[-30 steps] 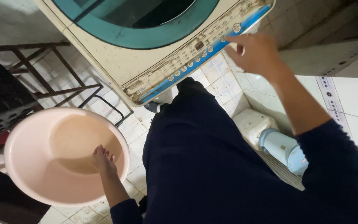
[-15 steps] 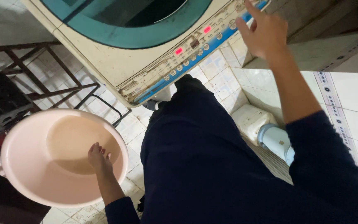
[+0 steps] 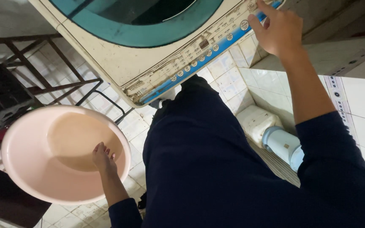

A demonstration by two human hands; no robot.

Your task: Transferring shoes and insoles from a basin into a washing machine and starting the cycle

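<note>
The person stands close in front of a top-loading washing machine (image 3: 119, 55), which has a cream body and a teal lid with a dark window. The right hand (image 3: 277, 29) is raised to the control panel (image 3: 199, 55), a long strip with small round buttons and a blue band along its front edge. This hand grasps nothing; its fingers are loosely spread and the fingertips rest at the far right end of the panel, but I cannot tell which button they touch. The left hand (image 3: 103, 158) hangs low at the person's side and grips the rim of a round pink basin (image 3: 43, 164), with the fingers curled inside it. The basin looks empty and is held above the white tiled floor (image 3: 229, 80), to the left of the person's dark trousers and lower than the machine. Behind the basin stands a dark metal rack (image 3: 34, 80). On the floor at the right, near the wall, lies a pale blue pipe (image 3: 281, 145).
</note>
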